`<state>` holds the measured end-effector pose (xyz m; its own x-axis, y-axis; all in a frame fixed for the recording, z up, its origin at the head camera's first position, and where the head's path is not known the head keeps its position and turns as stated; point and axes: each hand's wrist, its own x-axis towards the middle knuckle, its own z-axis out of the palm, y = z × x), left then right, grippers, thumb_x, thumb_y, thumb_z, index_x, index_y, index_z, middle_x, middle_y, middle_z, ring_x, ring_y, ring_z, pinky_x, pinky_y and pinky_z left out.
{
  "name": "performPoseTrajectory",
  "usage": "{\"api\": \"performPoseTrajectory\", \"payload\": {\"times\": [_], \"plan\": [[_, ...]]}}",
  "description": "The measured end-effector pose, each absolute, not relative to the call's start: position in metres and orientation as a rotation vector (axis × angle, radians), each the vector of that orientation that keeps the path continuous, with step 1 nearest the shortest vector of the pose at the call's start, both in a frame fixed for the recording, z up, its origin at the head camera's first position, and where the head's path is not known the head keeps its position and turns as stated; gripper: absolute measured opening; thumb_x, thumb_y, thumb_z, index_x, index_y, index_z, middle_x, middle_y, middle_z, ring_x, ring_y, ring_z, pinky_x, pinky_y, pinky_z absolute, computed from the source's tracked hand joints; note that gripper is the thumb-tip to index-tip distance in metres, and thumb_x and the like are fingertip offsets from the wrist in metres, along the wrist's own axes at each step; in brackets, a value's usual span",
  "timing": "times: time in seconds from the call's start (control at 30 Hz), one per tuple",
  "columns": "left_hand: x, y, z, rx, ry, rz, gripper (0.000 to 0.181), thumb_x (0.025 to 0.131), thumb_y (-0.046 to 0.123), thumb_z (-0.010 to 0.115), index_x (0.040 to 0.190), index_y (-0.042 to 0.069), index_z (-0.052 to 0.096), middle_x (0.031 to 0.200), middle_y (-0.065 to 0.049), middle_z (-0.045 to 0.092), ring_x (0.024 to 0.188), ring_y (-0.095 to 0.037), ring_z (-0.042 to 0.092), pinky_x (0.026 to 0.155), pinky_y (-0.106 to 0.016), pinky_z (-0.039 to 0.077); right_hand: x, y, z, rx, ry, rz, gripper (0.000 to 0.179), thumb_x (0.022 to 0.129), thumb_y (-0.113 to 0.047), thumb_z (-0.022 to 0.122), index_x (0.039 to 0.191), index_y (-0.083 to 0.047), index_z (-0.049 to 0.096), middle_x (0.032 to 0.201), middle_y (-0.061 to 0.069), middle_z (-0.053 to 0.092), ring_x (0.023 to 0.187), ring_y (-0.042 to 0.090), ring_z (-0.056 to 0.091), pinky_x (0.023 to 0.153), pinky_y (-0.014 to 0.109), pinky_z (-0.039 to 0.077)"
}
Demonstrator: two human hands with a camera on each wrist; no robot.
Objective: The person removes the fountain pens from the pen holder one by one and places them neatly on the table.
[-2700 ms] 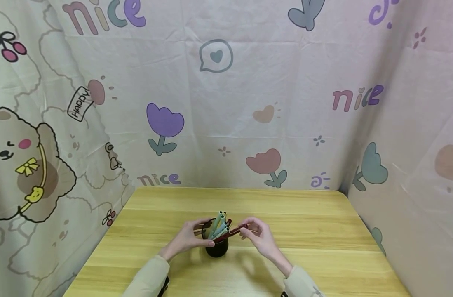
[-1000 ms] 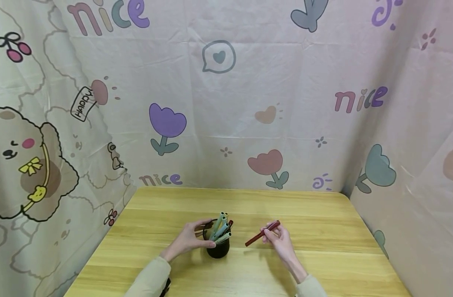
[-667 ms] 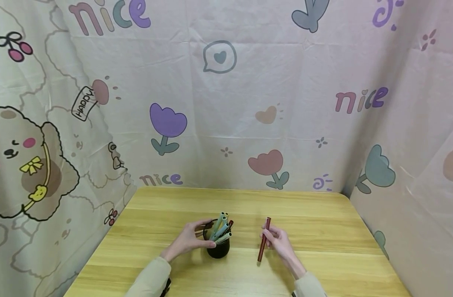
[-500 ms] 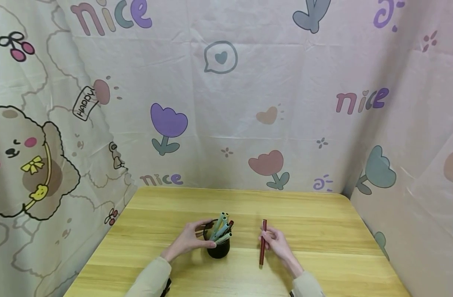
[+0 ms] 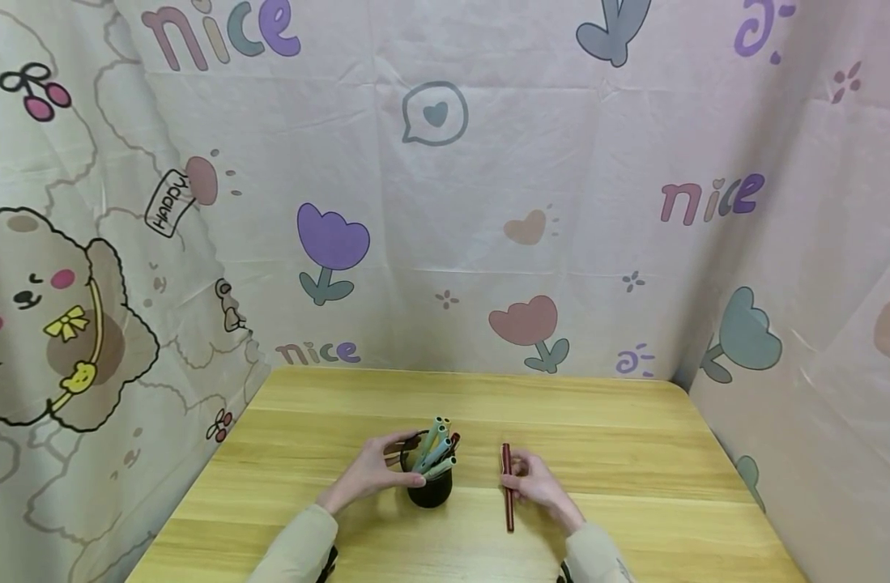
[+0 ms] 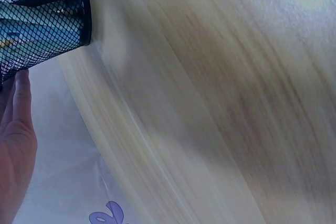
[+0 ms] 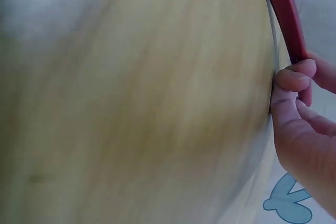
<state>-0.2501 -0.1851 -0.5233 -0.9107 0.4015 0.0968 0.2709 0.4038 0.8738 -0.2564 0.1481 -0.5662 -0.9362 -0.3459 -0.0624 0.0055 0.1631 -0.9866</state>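
A black mesh pen cup [image 5: 430, 492] stands on the table, gripped round its side by my left hand [image 5: 372, 470], thumb in front and fingers behind. Several pale green and blue pens [image 5: 435, 455] and a dark red one [image 5: 455, 440] stick up from it. To the cup's right, my right hand [image 5: 538, 483] pinches a dark red pen [image 5: 508, 510] between thumb and fingers, its length pointing toward me, low over the table. The right wrist view shows the red pen's [image 7: 289, 22] near end jutting past the thumb. Through the mesh [image 6: 47, 19], the left wrist view shows the pens inside.
The light wooden table [image 5: 598, 421] reaches back to a printed cloth [image 5: 430, 227] hanging behind it. More of the same cloth hangs along the left and right sides.
The right hand has drawn the red pen out of the cup and carried it right, turned it to point toward me, then lowered it and shifted slightly left. The left hand stays on the cup.
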Motion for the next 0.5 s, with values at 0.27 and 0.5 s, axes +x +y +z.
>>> {"api": "performPoseTrajectory", "payload": {"times": [0.27,0.5], "plan": [[-0.25,-0.185,-0.523,0.605,2.5,1.553,0.083,0.079,0.026,0.088,0.147,0.0,0.048,0.151,-0.029,0.047,0.133,-0.05,0.052,0.11,-0.055,0.049,-0.252,0.139,-0.564,-0.311,2.389,-1.705,0.058,0.083,0.006,0.069,0.134,0.019,0.046,0.076,0.004,0.054,0.051,0.009,0.05,0.045,0.016,0.047],[-0.25,-0.185,-0.522,0.632,2.543,1.515,0.08,0.078,0.027,0.088,0.146,0.005,0.051,0.15,-0.026,0.049,0.131,-0.048,0.054,0.108,-0.055,0.051,-0.25,0.136,-0.562,-0.269,2.451,-1.629,0.057,0.085,0.004,0.069,0.136,0.018,0.046,0.077,0.009,0.058,0.051,0.01,0.052,0.045,0.02,0.05]]}}
